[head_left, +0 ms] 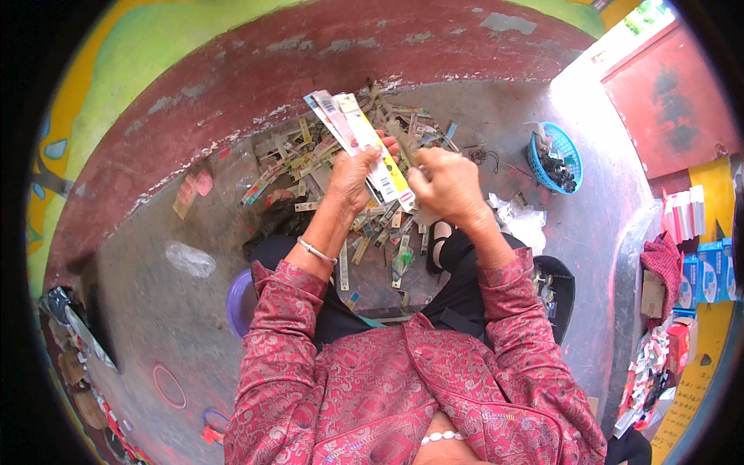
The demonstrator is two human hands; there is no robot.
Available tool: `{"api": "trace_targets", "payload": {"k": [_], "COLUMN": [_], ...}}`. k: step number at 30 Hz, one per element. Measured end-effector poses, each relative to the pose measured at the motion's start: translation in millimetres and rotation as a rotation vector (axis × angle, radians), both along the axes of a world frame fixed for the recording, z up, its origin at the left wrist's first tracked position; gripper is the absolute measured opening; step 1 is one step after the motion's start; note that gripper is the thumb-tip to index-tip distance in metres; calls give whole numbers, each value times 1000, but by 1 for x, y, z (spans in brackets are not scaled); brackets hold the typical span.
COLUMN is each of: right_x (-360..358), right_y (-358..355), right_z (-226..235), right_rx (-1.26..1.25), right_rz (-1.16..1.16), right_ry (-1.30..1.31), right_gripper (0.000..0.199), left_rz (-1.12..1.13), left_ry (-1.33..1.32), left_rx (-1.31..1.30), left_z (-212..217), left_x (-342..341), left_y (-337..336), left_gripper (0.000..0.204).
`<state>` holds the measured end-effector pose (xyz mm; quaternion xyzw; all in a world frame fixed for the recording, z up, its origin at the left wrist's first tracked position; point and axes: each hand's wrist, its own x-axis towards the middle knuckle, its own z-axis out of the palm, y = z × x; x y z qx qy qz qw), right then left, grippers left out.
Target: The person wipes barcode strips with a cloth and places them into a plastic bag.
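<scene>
1. I see the fanned cards at 12 o'clock in my view, held above the floor: long, flat, mostly white and yellow with pink and pale blue parts, and barcodes on some.
2. The left hand grasps them around their middle, probably so the bundle stays together while both ends remain free.
3. At 2 o'clock, the right hand is closed around a blurred strip pointing towards 11; I can't tell what it is. Holding it beside the cards presumably keeps both within easy view.
4. Below the hands, loose strips lie scattered across the floor, seemingly left within reach.
5. Farther out, I see a blue basket of dark pieces at 2 o'clock, a purple tub at 8 and a clear bag at 9.
</scene>
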<state>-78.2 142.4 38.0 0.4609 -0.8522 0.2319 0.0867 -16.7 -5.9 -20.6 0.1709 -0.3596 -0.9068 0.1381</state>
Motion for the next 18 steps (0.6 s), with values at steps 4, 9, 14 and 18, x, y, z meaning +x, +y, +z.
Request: {"api": "trace_targets", "payload": {"k": [4,9,14,18], "right_x": [15,12,-25,-15], "right_y": [-9,-8,19,9], "right_z": [-6,-17,32,41], "right_rx": [253,338,-176,-585], "right_rz": [54,142,263,19], "right_ry": [51,172,-539,-471], "right_gripper": [18,18,24,12], "left_rz": [-182,-121,-308,-399], "left_ry": [156,44,77,76], "left_rx": [353,4,189,152], "left_z": [8,-6,9,10], "left_x": [-4,-7,1,9], "left_y": [11,16,9,16], "left_gripper": [36,43,50,48]}}
